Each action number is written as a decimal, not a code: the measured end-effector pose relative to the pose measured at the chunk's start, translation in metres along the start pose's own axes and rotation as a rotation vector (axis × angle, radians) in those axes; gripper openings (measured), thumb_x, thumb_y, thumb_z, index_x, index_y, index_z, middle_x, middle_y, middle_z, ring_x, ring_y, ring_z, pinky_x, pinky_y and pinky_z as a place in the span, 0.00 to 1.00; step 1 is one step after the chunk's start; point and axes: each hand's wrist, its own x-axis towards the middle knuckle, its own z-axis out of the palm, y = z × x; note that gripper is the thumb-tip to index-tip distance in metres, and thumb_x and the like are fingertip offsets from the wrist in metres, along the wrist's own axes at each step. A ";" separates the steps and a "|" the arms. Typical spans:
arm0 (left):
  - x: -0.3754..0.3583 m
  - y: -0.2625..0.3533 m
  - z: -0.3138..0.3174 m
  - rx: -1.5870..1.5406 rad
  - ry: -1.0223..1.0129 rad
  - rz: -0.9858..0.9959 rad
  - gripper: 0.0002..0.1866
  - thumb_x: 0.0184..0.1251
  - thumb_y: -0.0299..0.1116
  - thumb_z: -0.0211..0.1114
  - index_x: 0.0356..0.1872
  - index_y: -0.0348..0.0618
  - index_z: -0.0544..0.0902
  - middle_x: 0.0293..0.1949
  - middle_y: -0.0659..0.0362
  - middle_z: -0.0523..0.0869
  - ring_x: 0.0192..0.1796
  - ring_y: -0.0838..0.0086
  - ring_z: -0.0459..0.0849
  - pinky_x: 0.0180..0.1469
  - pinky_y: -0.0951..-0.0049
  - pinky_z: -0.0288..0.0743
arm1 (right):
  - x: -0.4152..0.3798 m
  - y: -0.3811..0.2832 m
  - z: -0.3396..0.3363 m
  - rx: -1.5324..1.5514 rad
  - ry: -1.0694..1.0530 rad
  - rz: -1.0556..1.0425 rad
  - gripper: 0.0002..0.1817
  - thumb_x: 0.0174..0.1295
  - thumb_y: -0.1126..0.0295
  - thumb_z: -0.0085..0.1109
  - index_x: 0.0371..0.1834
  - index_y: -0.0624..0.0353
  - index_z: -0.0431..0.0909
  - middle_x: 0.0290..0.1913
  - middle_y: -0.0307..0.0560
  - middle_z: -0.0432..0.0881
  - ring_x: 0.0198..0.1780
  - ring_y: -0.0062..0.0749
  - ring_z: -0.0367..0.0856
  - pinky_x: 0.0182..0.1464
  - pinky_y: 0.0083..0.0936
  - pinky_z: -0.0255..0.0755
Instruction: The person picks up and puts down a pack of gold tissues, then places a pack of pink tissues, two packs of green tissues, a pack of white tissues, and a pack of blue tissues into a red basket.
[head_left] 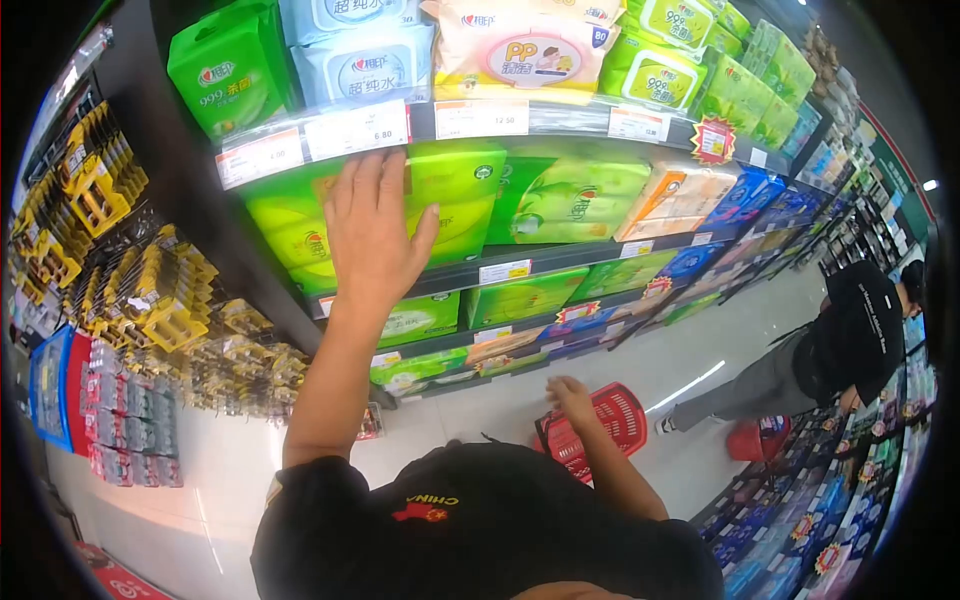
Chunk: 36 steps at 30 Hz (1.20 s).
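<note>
My left hand [375, 225] lies on a large green tissue pack [455, 205] on the shelf below the price tags. Its fingers are stretched upward, the thumb apart, and the fingertips reach just under the shelf edge [570, 118]. To the right of that pack sits another green tissue pack [580, 200]. My right hand [570, 396] hangs low in front of my body, above a red basket [610, 425]. Its fingers are bent, and whether they hold anything is too small to tell.
Wipes packs [515, 45] line the upper shelf. Hanging yellow-carded goods [150, 290] and a stack of cans [125, 410] are at the left. At the right a person in black [850, 330] stands near a red basket [757, 440] and another stocked shelf.
</note>
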 end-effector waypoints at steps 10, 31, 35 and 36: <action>-0.040 0.005 -0.027 -0.230 0.052 0.056 0.28 0.53 0.31 0.70 0.58 0.37 0.78 0.53 0.47 0.78 0.58 0.50 0.74 0.61 0.52 0.67 | -0.001 -0.187 0.063 0.460 -0.323 -0.139 0.36 0.74 0.40 0.41 0.69 0.61 0.66 0.59 0.55 0.78 0.50 0.41 0.84 0.47 0.32 0.78; -0.301 -0.053 0.025 -1.582 -0.353 -1.542 0.30 0.75 0.51 0.56 0.66 0.39 0.70 0.59 0.52 0.79 0.59 0.65 0.79 0.58 0.65 0.76 | -0.044 -0.170 0.101 0.429 -0.593 -0.366 0.42 0.72 0.51 0.51 0.81 0.60 0.45 0.79 0.50 0.54 0.80 0.37 0.49 0.78 0.35 0.46; -0.233 -0.018 0.001 -1.528 -0.408 -1.177 0.40 0.66 0.44 0.63 0.74 0.34 0.59 0.66 0.48 0.72 0.66 0.62 0.73 0.66 0.63 0.68 | -0.048 -0.168 0.087 0.232 -0.578 -0.552 0.48 0.69 0.51 0.54 0.81 0.63 0.38 0.81 0.55 0.45 0.82 0.39 0.40 0.80 0.36 0.37; -0.234 -0.016 0.000 -1.556 -0.400 -1.195 0.42 0.62 0.42 0.65 0.75 0.34 0.58 0.66 0.48 0.71 0.66 0.61 0.73 0.67 0.63 0.67 | -0.049 -0.164 0.084 0.189 -0.581 -0.572 0.49 0.69 0.50 0.55 0.81 0.63 0.37 0.81 0.56 0.45 0.82 0.40 0.40 0.80 0.36 0.37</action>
